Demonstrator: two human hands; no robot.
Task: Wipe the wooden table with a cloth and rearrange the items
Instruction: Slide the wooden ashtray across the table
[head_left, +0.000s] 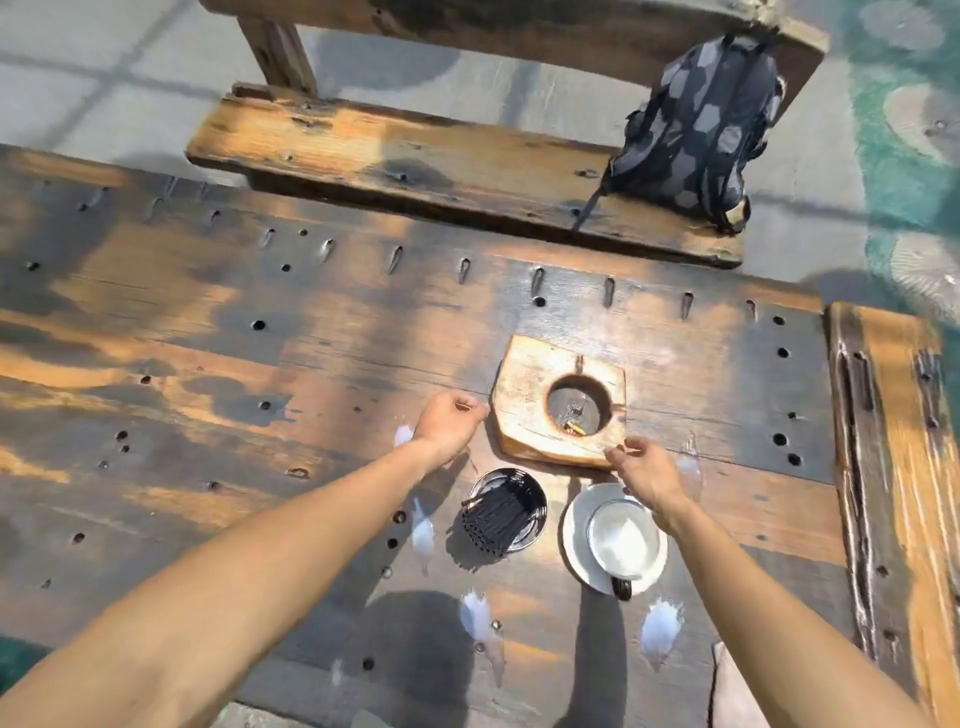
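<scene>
A chunky wooden ashtray block (524, 400) with a round hole holding cigarette butts lies on the weathered wooden table (208, 338). My left hand (449, 423) is at its left edge, fingers curled, touching or nearly touching it. My right hand (647, 475) pinches its front right corner. In front of the block stand a dark metal cup of black straws (501, 512) and a white cup (623, 538) on a white saucer (576, 540). No cloth is clearly visible.
Wet streaks (660, 626) shine on the table near the front. A wooden bench (415, 150) stands beyond the table with a dark patterned backpack (696, 130) on it. A raised wooden beam (893, 441) runs along the table's right side.
</scene>
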